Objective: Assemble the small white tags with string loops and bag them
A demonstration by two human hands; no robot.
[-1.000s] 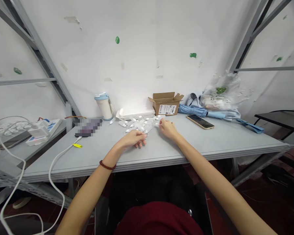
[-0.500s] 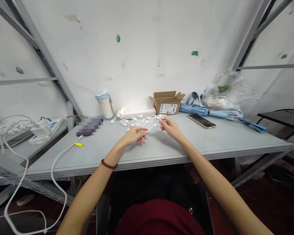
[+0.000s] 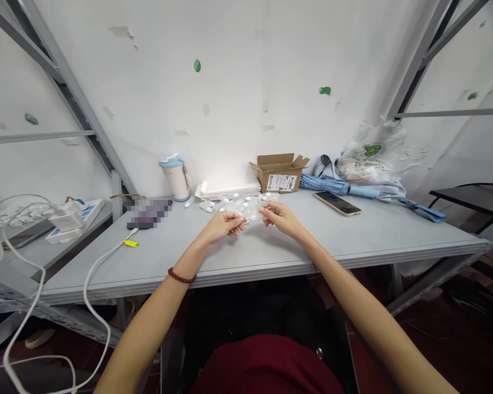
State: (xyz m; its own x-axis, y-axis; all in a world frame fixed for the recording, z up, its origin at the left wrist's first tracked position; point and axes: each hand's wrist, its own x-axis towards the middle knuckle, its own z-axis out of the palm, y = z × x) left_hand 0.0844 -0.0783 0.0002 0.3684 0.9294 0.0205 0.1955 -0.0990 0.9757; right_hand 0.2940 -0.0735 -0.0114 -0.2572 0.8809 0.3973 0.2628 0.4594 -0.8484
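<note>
Both hands are close together above the front of a pile of small clear-and-white plastic pieces (image 3: 225, 203) on the grey table. My left hand (image 3: 224, 225), with a beaded bracelet at the wrist, pinches thumb against fingers at one end of a small clear plastic piece (image 3: 255, 216). A thin loop shows by its fingertips. My right hand (image 3: 278, 215) has thumb and forefinger closed on the other end of that piece. Its exact kind is too small to tell. Behind the pile lies a stack of white flat trays or boxes (image 3: 230, 189).
A tumbler (image 3: 176, 179) and an open cardboard box (image 3: 277, 174) stand at the back. To the right are a phone (image 3: 337, 203), a folded blue umbrella (image 3: 324, 184) and a plastic bag (image 3: 370, 158). A white cable (image 3: 91, 273) runs to a blurred dark device (image 3: 148, 213) at left.
My right hand has moved slightly left and down, closer to my left hand. The left fingers have drawn together into a pinch. The pile looks much the same.
</note>
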